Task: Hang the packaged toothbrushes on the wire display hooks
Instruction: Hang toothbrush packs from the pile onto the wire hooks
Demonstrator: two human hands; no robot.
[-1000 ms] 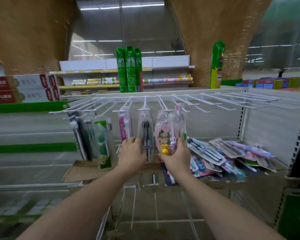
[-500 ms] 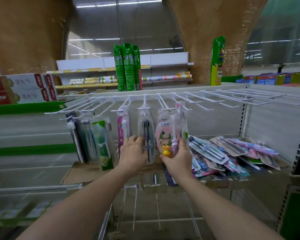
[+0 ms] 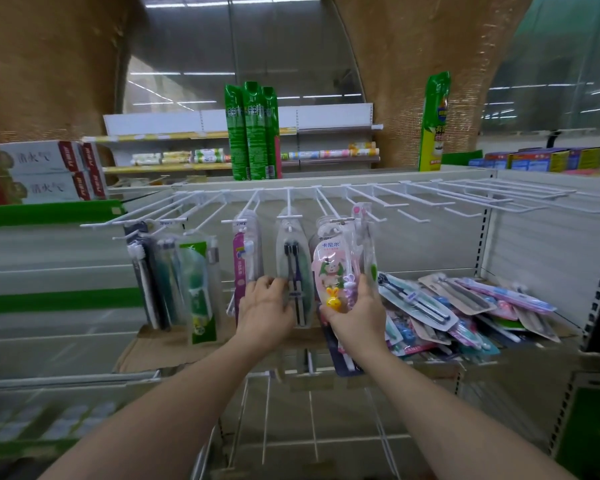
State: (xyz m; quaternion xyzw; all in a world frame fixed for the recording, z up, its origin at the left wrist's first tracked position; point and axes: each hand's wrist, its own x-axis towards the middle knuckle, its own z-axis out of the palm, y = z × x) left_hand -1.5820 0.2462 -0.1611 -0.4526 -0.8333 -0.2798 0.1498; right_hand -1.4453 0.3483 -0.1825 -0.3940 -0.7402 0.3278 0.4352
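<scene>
Both hands unmoved — clasping hung toothbrush packs [image 3: 329, 271].

Green bottles [image 3: 253, 133] and red-and-white boxes [image 3: 39, 171] atop the shelving.

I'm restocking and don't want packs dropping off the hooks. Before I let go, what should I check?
1. Right hand grips the pink pack: ok.
2. Pink pack's hole is on its hook: cannot tell, too blurred.
3. Left hand steadies the dark-brush pack: ok.
4. Dark-brush pack hangs straight: ok.
5. Free hooks to the right: ok.
6. Loose pile all hung: not ok.
</scene>
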